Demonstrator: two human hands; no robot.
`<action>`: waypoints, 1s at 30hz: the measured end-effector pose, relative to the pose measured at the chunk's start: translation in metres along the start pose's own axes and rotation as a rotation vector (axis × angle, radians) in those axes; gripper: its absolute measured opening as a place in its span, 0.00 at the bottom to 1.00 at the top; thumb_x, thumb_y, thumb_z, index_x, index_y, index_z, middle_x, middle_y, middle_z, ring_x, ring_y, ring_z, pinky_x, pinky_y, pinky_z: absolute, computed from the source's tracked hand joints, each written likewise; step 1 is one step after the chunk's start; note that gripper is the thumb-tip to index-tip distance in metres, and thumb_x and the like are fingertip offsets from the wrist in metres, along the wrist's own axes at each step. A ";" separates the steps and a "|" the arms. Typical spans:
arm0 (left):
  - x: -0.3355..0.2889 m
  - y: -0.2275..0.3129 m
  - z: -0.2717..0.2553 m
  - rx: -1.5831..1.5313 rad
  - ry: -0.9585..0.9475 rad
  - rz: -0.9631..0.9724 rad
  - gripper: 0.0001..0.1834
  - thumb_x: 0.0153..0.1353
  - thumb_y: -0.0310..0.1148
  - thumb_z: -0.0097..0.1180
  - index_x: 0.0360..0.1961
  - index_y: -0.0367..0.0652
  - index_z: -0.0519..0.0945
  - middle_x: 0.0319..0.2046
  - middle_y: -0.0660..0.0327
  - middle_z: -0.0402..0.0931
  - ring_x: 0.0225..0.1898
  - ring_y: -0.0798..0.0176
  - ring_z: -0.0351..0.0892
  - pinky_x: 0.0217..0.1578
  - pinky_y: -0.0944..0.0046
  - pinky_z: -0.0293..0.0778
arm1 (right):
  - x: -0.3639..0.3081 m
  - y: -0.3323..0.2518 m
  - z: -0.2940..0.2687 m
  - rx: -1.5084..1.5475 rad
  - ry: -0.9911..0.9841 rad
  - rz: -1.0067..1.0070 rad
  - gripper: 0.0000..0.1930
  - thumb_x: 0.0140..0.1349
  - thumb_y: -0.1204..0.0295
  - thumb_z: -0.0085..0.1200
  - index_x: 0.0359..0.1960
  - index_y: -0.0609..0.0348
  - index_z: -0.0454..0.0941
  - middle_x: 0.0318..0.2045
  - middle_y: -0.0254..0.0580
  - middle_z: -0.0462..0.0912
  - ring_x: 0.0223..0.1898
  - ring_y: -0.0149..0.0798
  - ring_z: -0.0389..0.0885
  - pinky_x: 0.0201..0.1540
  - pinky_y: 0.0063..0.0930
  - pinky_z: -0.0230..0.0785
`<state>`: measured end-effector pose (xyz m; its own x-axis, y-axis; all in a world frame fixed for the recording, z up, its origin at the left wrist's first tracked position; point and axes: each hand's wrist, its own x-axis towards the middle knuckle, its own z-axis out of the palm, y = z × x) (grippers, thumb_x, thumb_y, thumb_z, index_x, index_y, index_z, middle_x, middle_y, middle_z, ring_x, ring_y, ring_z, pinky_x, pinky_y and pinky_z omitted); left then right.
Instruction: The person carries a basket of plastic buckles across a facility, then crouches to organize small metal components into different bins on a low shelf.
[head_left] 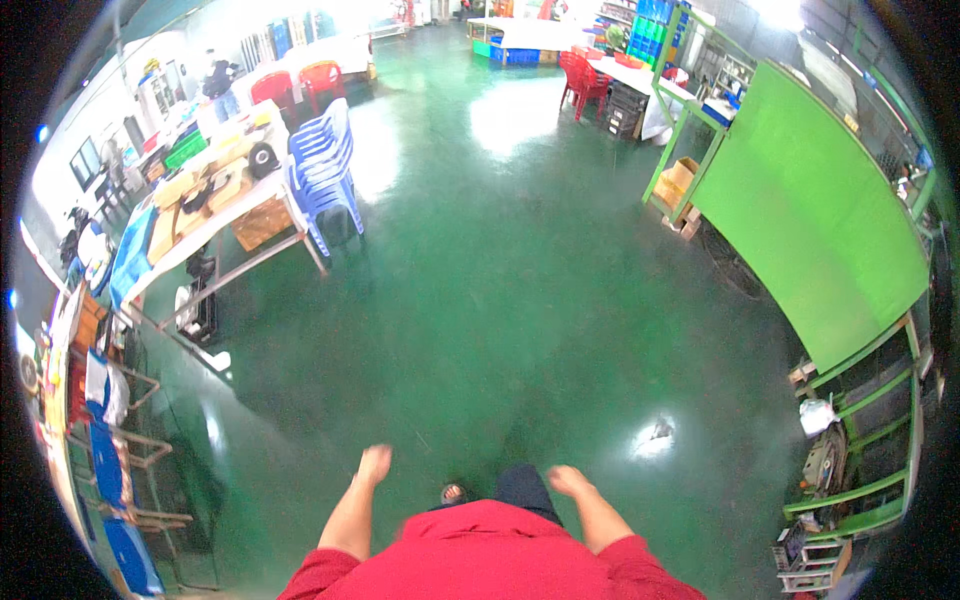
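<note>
Extending forward from red sleeves [325, 573], left hand [375, 464] and right hand [568, 481] well apart, blurred, their openness and hold unclear

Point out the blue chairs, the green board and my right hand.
Blue chairs [325, 155]: head view, the stack's upper half.
Green board [808, 218]: head view, its flat face.
Right hand [569, 481]: head view, middle of the hand.

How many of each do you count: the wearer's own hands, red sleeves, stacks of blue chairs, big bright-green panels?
Left hand and right hand: 2
Red sleeves: 2
Blue plastic chair stack: 1
Bright-green panel: 1
Total: 6
</note>
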<state>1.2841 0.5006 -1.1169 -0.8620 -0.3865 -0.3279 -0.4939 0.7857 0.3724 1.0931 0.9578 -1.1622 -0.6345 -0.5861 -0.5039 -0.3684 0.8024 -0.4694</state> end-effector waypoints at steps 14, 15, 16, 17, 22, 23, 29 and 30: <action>0.312 0.011 -0.048 0.333 -0.595 -0.081 0.14 0.52 0.38 0.46 0.30 0.40 0.80 0.37 0.46 0.77 0.40 0.47 0.78 0.34 0.51 0.74 | 0.333 0.093 -0.230 -0.340 0.030 0.161 0.09 0.46 0.67 0.48 0.23 0.55 0.80 0.26 0.50 0.80 0.30 0.52 0.78 0.35 0.44 0.71; 0.311 0.014 -0.049 0.394 -0.797 -0.049 0.14 0.52 0.38 0.46 0.30 0.40 0.80 0.37 0.46 0.77 0.40 0.47 0.78 0.34 0.51 0.74 | 0.390 0.067 -0.270 -0.203 0.149 0.127 0.11 0.47 0.66 0.48 0.28 0.57 0.79 0.28 0.50 0.79 0.33 0.52 0.78 0.37 0.43 0.71; 0.309 0.011 -0.052 0.350 -0.886 -0.114 0.14 0.52 0.37 0.46 0.29 0.40 0.80 0.36 0.47 0.77 0.39 0.48 0.78 0.34 0.51 0.74 | 0.440 0.035 -0.306 0.010 0.261 0.116 0.12 0.48 0.65 0.48 0.30 0.57 0.77 0.31 0.49 0.79 0.37 0.51 0.77 0.39 0.42 0.70; 0.311 0.001 -0.064 0.309 -0.929 -0.215 0.14 0.52 0.37 0.46 0.29 0.40 0.80 0.36 0.47 0.77 0.39 0.48 0.78 0.34 0.51 0.74 | 0.492 -0.014 -0.356 0.095 0.177 0.124 0.13 0.49 0.64 0.49 0.34 0.55 0.78 0.34 0.47 0.80 0.39 0.50 0.77 0.41 0.42 0.70; 0.403 -0.027 -0.147 0.305 -0.985 -0.428 0.14 0.51 0.37 0.47 0.28 0.40 0.81 0.33 0.48 0.78 0.36 0.49 0.79 0.35 0.51 0.74 | 0.658 -0.174 -0.505 0.507 0.160 -0.251 0.17 0.52 0.72 0.43 0.44 0.58 0.75 0.32 0.44 0.82 0.33 0.38 0.80 0.39 0.30 0.72; 0.445 -0.028 -0.158 0.348 -0.991 -0.380 0.14 0.51 0.36 0.47 0.28 0.40 0.81 0.33 0.49 0.78 0.36 0.50 0.79 0.35 0.51 0.74 | 0.682 -0.164 -0.510 0.502 0.112 -0.256 0.18 0.52 0.74 0.41 0.45 0.59 0.74 0.31 0.43 0.82 0.32 0.37 0.80 0.38 0.29 0.72; 0.790 0.020 -0.241 0.518 -0.304 0.085 0.15 0.55 0.33 0.40 0.24 0.38 0.79 0.27 0.47 0.77 0.30 0.46 0.77 0.33 0.48 0.72 | 0.716 -0.039 -0.505 0.117 -0.077 0.142 0.20 0.46 0.71 0.44 0.44 0.51 0.77 0.45 0.46 0.78 0.48 0.46 0.75 0.50 0.37 0.68; 0.852 0.046 -0.270 0.297 -0.101 0.082 0.17 0.58 0.36 0.39 0.27 0.37 0.78 0.28 0.47 0.77 0.31 0.44 0.77 0.35 0.48 0.72 | 0.703 -0.015 -0.507 0.155 -0.023 0.227 0.15 0.51 0.67 0.45 0.41 0.49 0.78 0.41 0.48 0.79 0.45 0.50 0.76 0.47 0.41 0.69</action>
<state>0.4960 0.0770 -1.1451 -0.8747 -0.2779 -0.3971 -0.3557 0.9246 0.1364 0.3077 0.5908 -1.1416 -0.6727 -0.3970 -0.6245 -0.1087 0.8878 -0.4473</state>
